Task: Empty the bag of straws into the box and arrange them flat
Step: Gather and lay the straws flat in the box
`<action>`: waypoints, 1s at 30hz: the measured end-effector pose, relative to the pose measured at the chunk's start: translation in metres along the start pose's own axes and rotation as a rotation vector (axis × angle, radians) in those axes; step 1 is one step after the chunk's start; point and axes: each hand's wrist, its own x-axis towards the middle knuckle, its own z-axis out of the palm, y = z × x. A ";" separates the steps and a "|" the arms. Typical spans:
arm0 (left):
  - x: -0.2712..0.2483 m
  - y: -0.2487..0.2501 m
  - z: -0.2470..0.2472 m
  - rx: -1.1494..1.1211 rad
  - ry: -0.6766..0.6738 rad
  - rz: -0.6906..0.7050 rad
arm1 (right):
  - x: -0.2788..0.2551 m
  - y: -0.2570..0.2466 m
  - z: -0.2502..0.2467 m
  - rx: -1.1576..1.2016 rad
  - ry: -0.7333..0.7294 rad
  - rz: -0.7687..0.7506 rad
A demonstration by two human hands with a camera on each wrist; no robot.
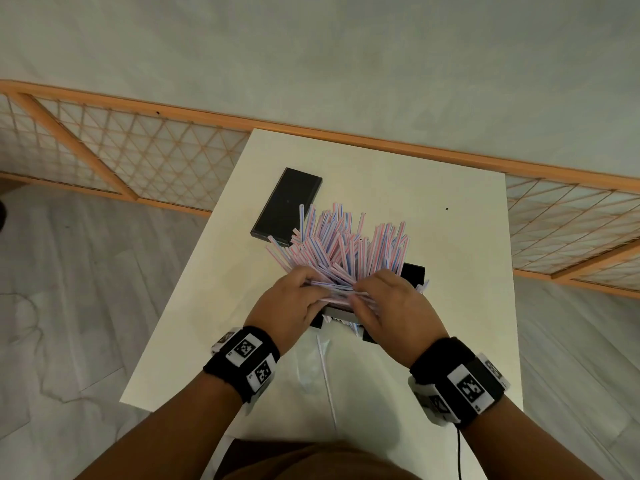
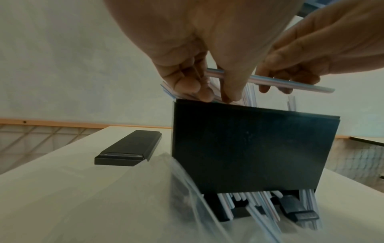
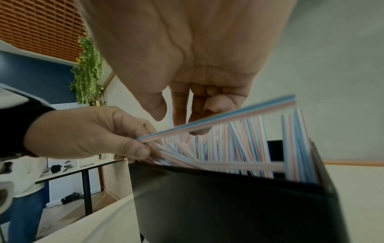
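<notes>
Many pink-and-blue striped straws (image 1: 346,244) stand fanned out of a black box (image 1: 412,273) at the table's middle, leaning away from me. My left hand (image 1: 311,285) pinches a bunch of them at the box's near left corner. My right hand (image 1: 360,292) curls its fingers on straws just beside it. One loose straw (image 2: 290,85) lies crosswise between both hands above the box wall (image 2: 249,148). The right wrist view shows this straw (image 3: 228,118) under my right fingers (image 3: 197,129). The clear bag (image 1: 318,368) lies flat before the box.
The black lid (image 1: 287,206) lies on the white table (image 1: 450,220) to the far left of the box. A wooden lattice screen (image 1: 138,157) runs behind the table. Another person and a dark-legged table (image 3: 87,180) show in the right wrist view.
</notes>
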 end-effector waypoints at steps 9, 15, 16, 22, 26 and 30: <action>0.000 -0.001 -0.008 0.032 0.052 -0.055 | -0.006 0.008 0.019 -0.209 0.014 -0.068; -0.001 0.000 -0.009 0.040 0.077 -0.038 | -0.008 0.002 0.017 -0.169 -0.018 -0.038; -0.001 0.000 -0.009 0.039 0.087 -0.032 | -0.010 -0.005 0.015 -0.125 -0.007 -0.052; -0.003 0.002 -0.014 -0.025 0.138 -0.121 | -0.034 -0.021 0.038 -0.124 -0.411 -0.032; -0.008 0.002 -0.017 -0.118 0.194 -0.197 | -0.045 0.002 0.083 -0.314 -0.717 0.188; -0.011 -0.001 -0.024 -0.163 0.260 -0.314 | -0.052 0.017 0.115 -0.302 -0.724 0.320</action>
